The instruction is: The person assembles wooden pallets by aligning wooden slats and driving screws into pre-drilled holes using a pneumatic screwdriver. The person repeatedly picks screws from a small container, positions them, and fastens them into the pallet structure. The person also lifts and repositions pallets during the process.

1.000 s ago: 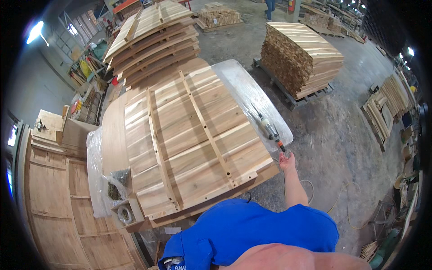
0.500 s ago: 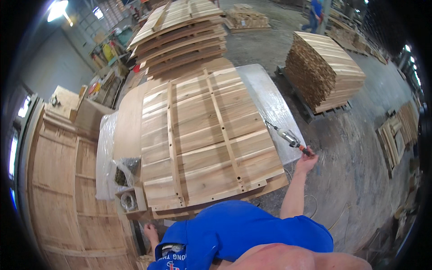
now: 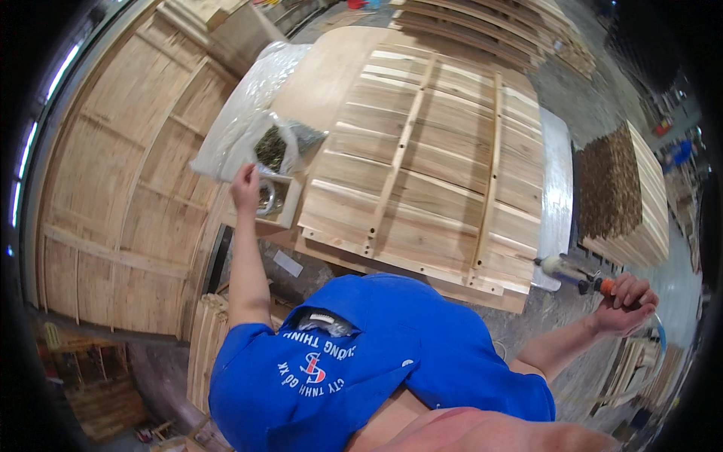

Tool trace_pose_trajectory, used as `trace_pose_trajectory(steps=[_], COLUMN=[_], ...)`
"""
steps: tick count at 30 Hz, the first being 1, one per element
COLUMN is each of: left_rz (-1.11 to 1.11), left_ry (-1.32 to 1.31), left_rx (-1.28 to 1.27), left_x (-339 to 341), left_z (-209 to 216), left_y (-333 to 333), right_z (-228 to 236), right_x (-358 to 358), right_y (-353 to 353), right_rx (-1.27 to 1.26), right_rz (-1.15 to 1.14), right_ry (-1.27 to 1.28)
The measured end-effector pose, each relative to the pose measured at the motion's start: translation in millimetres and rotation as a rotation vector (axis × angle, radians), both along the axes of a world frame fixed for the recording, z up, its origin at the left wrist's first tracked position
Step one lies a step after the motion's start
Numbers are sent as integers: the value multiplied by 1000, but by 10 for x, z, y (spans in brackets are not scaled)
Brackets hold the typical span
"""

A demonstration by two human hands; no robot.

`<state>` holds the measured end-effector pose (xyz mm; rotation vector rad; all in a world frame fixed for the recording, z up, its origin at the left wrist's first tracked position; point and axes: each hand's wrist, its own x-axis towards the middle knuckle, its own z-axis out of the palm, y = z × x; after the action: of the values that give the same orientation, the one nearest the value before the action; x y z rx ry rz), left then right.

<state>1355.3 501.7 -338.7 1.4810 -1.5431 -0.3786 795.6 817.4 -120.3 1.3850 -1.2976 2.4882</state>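
Note:
My right hand [image 3: 629,303] is wrapped round the back end of a pneumatic screwdriver [image 3: 576,273], a silver and pale tool with an orange ring. Its tip points left, by the right edge of a slatted wooden panel [image 3: 444,181]. My left hand [image 3: 245,187] is beside a small wooden box [image 3: 286,209] and just below a clear plastic bag of small metal screws [image 3: 269,149]. Its fingers look curled together; whatever they hold, if anything, cannot be made out. Inside the box lies a clear ring-shaped roll [image 3: 266,197]. Two battens [image 3: 404,143] run across the panel.
A large framed wooden panel [image 3: 98,173] stands at the left. Stacked panels [image 3: 474,30] rise beyond the work table. Cut boards are piled [image 3: 625,192] at the right. Plastic-wrapped sheets [image 3: 557,181] stick out under the panel, and a thin hose [image 3: 663,335] hangs near my right hand.
The view has turned toward the left. My left hand has come up from the lower edge to the box and screw bag. The screwdriver stays in my right hand, now farther right of the panel.

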Motion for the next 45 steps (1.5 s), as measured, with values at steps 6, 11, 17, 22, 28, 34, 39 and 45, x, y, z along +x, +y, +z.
trace_pose_trajectory(steps=[6,11,17,22,28,34,39,45], left_rz=[-209,-305,-287,-327,-265,-508,-424,-489], left_ry=[-348,-571,-793,-889,-937,-922,-934,-1065], left_rx=[151,312,552,572,596,505,363,507], left_x=[59,67,-106,-128,-96,-76,-34,-16], left_z=[1,-30,37,-12,-67,-12,-30,13], left_y=[-569,-1004,-1305,-1388,-1440,-1542,-1464,-1434], right_z=[-178,-510,-789,-890,-1013,-1307,-1508,-1597], right_x=[815,1230,1441,1530,1589,1531,1435,1489], right_y=[-716,-1184,-1276,-1231,-1169,-1133,-1150,-1131], right_rx=[125,200,217,285,701,696,560,394], right_rz=[141,245,118,59,48,145,218,177], right_ry=[-29,-76,-103,-171,59,-80,-336,-311])
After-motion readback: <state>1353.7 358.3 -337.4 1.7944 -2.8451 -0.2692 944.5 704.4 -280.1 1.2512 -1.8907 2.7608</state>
